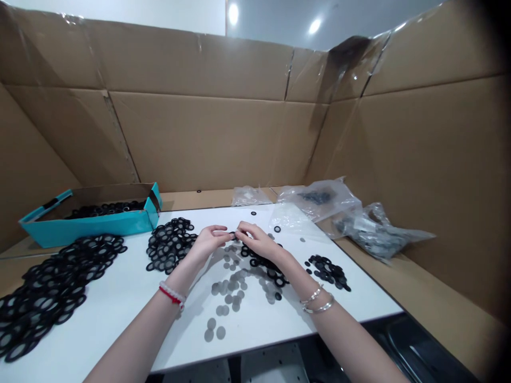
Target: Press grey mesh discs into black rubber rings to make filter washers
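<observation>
My left hand (208,243) and my right hand (257,242) meet above the white board, fingertips close together. Pinched between them is a small black ring (233,235), partly covered by the fingers. Beneath my right hand lies a pile of black rings (261,260), partly hidden by the hand and wrist. Thin grey translucent discs (231,286) are scattered on the board below my hands. Left of my left hand is a heap of black rings with grey centres (170,244).
A larger heap of black rings (59,282) spreads along the left, before a blue box (91,226) holding more. Small black pieces (328,272) lie at right. Clear plastic bags (371,234) rest by the right edge. Cardboard walls (207,138) enclose the white board (175,340).
</observation>
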A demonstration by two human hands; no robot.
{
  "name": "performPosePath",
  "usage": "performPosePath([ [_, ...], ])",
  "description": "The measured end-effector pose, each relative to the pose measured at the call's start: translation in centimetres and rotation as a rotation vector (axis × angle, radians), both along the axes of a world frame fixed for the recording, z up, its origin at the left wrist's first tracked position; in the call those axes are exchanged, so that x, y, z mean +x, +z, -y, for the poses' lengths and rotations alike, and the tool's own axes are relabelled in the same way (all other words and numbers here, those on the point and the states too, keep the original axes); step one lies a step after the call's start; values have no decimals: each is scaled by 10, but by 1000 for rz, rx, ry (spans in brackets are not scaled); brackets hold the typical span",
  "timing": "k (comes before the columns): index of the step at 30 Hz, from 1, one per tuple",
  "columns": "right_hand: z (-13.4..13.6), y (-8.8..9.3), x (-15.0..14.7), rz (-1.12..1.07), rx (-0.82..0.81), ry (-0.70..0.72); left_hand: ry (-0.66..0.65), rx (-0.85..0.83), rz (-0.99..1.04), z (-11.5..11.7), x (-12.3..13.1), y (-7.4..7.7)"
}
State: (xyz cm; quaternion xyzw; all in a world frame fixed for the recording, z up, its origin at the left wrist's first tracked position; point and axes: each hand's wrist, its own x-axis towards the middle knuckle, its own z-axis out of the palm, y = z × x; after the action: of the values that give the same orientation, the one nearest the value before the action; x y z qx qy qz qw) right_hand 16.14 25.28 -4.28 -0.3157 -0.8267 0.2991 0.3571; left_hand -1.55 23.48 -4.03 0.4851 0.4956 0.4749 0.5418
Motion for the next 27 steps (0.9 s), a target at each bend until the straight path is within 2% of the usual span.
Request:
performPosePath([
  [4, 0, -2, -2, -2, 10, -20, 25, 6, 7, 1, 2, 1],
  [10, 1, 1, 2, -14, -12, 0, -27, -33, 43, 0, 0, 3],
  [14, 5, 4, 3, -12, 49, 54, -82, -3, 39, -1, 0, 0],
  [17, 5, 1, -1, -58, 95, 4, -123, 19, -5, 1, 5, -1],
  [21, 5, -1, -5, -77, 29, -53, -126, 54, -158, 2, 4, 3],
  [25, 18, 8, 6, 94, -123, -83, -26, 132, -551, 0, -30, 16],
  [27, 36, 13, 12, 257, -122, -94, 72, 178, -714, -2, -49, 20],
])
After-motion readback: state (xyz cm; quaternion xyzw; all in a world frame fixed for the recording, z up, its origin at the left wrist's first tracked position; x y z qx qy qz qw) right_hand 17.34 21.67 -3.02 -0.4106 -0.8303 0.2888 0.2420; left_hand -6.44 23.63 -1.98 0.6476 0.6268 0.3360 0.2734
